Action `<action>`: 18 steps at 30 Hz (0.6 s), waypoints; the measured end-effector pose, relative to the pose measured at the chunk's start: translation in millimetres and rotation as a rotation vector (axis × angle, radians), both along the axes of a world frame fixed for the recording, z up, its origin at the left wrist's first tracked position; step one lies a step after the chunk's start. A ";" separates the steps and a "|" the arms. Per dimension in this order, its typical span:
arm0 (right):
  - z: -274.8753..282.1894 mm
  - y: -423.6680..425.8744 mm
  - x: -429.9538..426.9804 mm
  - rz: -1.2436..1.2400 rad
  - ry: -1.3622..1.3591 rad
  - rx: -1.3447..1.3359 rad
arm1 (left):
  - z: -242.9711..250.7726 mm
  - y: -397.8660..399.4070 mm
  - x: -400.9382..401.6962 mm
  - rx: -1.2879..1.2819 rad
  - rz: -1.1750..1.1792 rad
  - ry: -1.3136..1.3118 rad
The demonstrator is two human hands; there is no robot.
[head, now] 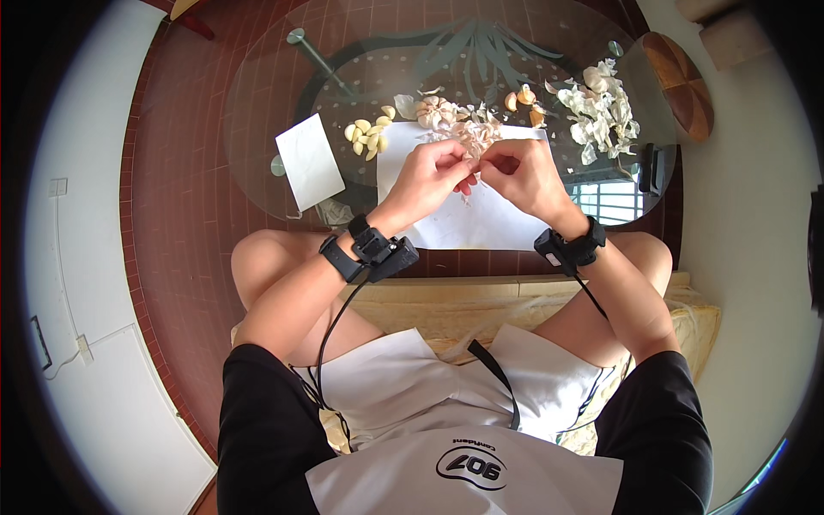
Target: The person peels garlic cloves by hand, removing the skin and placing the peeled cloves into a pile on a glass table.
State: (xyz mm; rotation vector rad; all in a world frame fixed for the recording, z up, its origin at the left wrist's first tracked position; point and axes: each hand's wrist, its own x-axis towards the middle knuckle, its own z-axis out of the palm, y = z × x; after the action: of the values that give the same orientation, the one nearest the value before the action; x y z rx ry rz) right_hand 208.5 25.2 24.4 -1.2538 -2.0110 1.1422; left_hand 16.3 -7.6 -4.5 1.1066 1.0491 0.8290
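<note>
My left hand (430, 177) and my right hand (524, 174) meet above a white sheet of paper (444, 225), fingertips pinched together near a small piece that looks like garlic skin; the piece is mostly hidden by the fingers. Just beyond them lies a pile of pinkish garlic skins (477, 132). A garlic bulb (436, 112) sits at the sheet's far edge. To the left is a group of peeled garlic cloves (368, 136). Several unpeeled garlic cloves (526, 95) lie beyond my right hand.
The oval glass table (257, 84) holds a heap of white garlic skins (599, 116) at the right, a dark object (652, 168) near the right edge, and a white card or folded paper (311, 161) at the left. A wooden stool (676, 87) stands beyond the table's right side.
</note>
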 end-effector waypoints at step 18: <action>-13.0 12.6 6.8 -0.137 -0.023 -0.156 | 0.6 1.6 -3.5 0.178 0.048 -0.014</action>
State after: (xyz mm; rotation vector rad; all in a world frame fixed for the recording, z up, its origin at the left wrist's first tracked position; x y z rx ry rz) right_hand 215.3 37.8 11.4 -1.4634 -1.8496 1.2418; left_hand 12.8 -6.0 -3.8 1.2269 1.0077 0.9823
